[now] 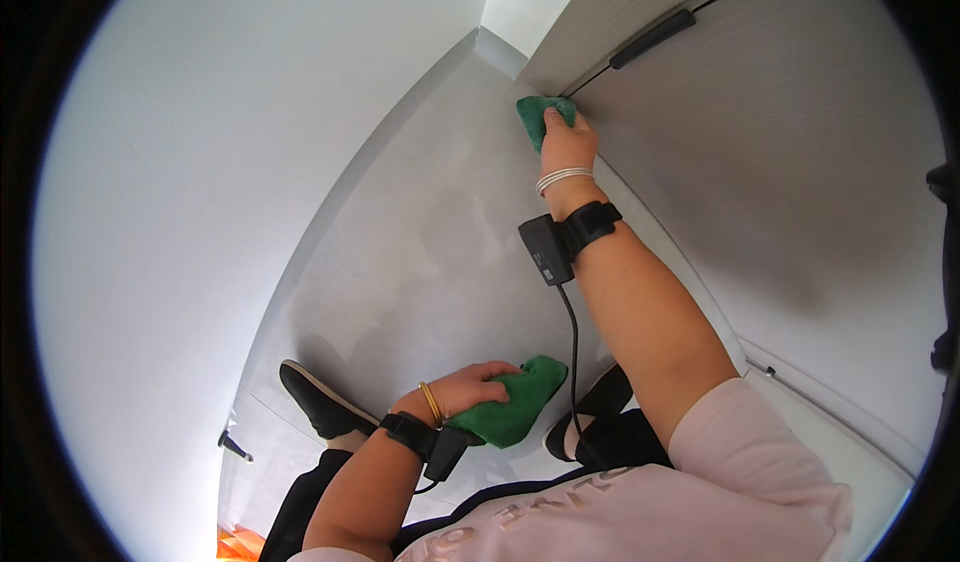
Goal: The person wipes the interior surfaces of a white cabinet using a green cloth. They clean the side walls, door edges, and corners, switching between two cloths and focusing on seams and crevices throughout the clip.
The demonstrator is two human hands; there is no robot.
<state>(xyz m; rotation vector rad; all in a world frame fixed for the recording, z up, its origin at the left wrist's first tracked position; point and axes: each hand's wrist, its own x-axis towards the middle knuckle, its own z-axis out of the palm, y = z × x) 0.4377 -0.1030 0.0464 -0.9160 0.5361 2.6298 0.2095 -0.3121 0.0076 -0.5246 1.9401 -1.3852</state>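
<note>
A folded green cloth [535, 120] is gripped in my right hand [570, 140] at the lower corner of a grey wood-grain cabinet [750, 111], beside the lower end of its door gap. My left hand [469, 388] grips a second green cloth [517, 410], bunched up, above the floor between my feet. Both wrists carry bracelets and a strapped black device, one on the right [547, 248] and one on the left [448, 453], each with a cable. A long dark handle [652, 39] sits on the cabinet front above my right hand.
White wall [202, 149] with a grey skirting [352, 160] runs along the left and meets a corner at the top. Grey floor [420, 224] lies below. A door stop [236, 446] stands at lower left, near an orange item [238, 543]. My black shoes [322, 400] are on the floor.
</note>
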